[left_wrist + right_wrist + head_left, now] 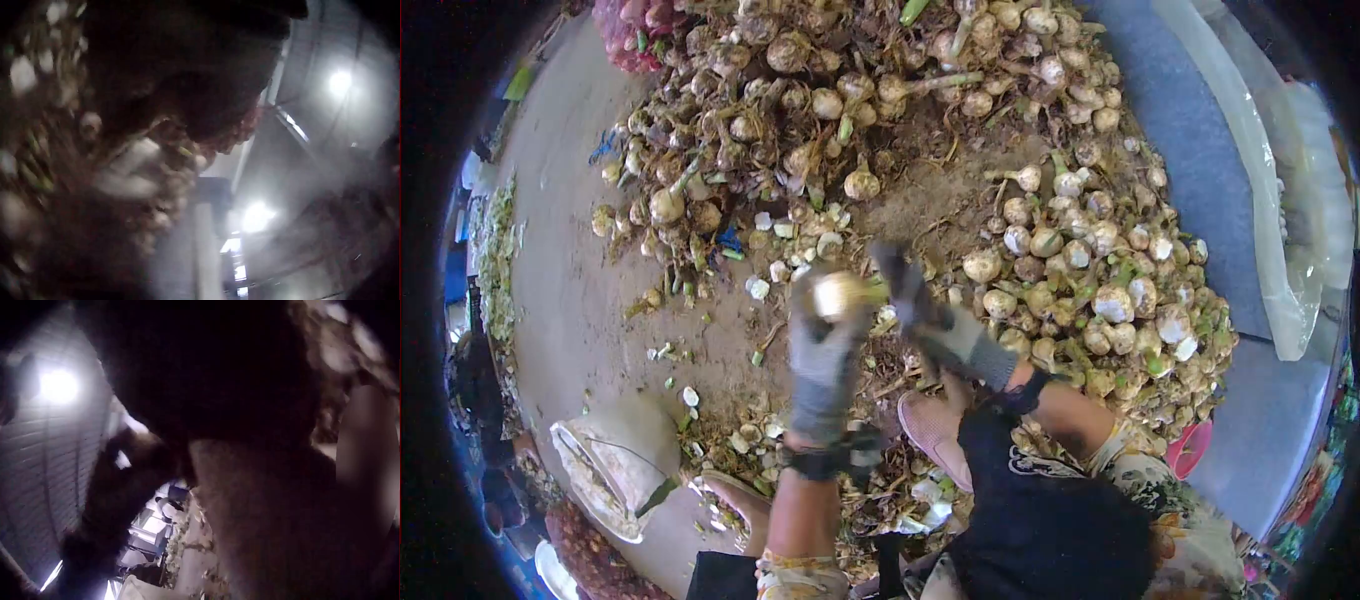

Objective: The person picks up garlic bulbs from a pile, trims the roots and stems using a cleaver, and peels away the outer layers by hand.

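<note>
In the head view my left hand (828, 350), in a grey knit glove, grips a garlic bulb (837, 297). The bulb's pale face is turned up and its greenish stem end points right. Close to that stem is my right hand (935, 325), gloved in grey with dark fingers, blurred; I cannot tell what it holds. Below both hands lie cut garlic trimmings (920, 500). Both wrist views are dark and blurred; a pale piece (134, 172) shows in the left one.
A large heap of untrimmed garlic (800, 100) lies ahead, and a pile of trimmed garlic bulbs (1100, 260) at right. A tipped whitish container (635, 450) stands at left. A red net bag (635, 30) is at far left, a blue-grey sheet (1190, 180) along the right.
</note>
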### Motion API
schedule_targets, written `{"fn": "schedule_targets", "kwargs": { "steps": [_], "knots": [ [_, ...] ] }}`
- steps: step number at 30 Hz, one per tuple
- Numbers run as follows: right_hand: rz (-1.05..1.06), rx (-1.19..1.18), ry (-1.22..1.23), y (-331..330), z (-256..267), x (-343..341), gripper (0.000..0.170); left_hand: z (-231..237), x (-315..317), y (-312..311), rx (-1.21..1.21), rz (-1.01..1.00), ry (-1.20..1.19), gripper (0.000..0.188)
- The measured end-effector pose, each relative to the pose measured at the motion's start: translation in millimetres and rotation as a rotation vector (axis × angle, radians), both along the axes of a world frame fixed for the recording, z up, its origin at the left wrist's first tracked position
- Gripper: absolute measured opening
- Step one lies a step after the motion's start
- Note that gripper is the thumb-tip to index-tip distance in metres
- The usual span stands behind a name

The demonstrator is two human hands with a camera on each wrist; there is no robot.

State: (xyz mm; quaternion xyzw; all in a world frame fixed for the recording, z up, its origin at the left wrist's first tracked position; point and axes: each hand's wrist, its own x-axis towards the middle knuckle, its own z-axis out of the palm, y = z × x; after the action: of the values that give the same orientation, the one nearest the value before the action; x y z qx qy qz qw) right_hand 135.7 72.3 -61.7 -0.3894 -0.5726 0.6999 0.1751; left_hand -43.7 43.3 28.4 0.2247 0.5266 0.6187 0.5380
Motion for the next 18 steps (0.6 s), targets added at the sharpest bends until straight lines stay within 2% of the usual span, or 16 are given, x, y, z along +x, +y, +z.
{"fn": "schedule_targets", "kwargs": {
  "steps": [1,2,3,4,6,7,8,9,11,12,13,14,15,17,18],
  "knots": [
    [0.017,-0.054,0.034,-9,-17,6,0.033,21,24,10,-0.002,-0.12,0.025,0.046],
    [0.033,-0.108,0.065,-15,-21,6,0.032,15,44,16,-0.094,-0.345,0.237,0.054],
    [-0.022,-0.127,-0.002,-16,-18,10,0.031,39,72,31,0.345,-0.44,0.154,0.07],
    [-0.072,-0.155,-0.073,-16,-9,15,0.03,32,88,45,0.554,-0.534,0.27,0.084],
    [-0.184,-0.215,-0.212,-19,6,30,0.029,8,72,78,0.391,-0.605,0.953,0.08],
    [-0.254,-0.239,-0.274,-17,8,38,0.028,-9,52,114,0.357,-0.618,1.334,0.075],
    [-0.289,-0.236,-0.208,-14,-7,56,0.033,-42,27,134,0.227,-0.522,1.403,0.063],
    [-0.298,-0.248,-0.189,-13,-3,62,0.031,-68,5,154,-0.014,-0.534,1.748,0.059],
    [-0.303,-0.258,-0.15,-4,15,68,0.027,-117,-41,180,-0.082,-0.662,1.925,0.057],
    [-0.287,-0.222,-0.208,-4,23,66,0.026,-122,-41,190,-0.071,-0.7,1.958,0.058],
    [-0.254,-0.068,-0.243,-8,12,68,0.026,-127,-45,196,-0.062,-0.736,1.998,0.059],
    [-0.267,-0.156,-0.261,-9,10,64,0.029,-126,-50,198,-0.063,-0.775,2.037,0.059],
    [-0.273,-0.26,-0.28,-11,10,61,0.033,-117,-52,193,-0.084,-0.764,1.93,0.056],
    [-0.257,-0.319,-0.234,-6,14,58,0.034,-93,-52,178,-0.122,-0.73,1.717,0.051],
    [-0.255,-0.361,-0.214,-9,15,57,0.034,-74,-46,163,-0.069,-0.656,1.839,0.045]
  ]
}}
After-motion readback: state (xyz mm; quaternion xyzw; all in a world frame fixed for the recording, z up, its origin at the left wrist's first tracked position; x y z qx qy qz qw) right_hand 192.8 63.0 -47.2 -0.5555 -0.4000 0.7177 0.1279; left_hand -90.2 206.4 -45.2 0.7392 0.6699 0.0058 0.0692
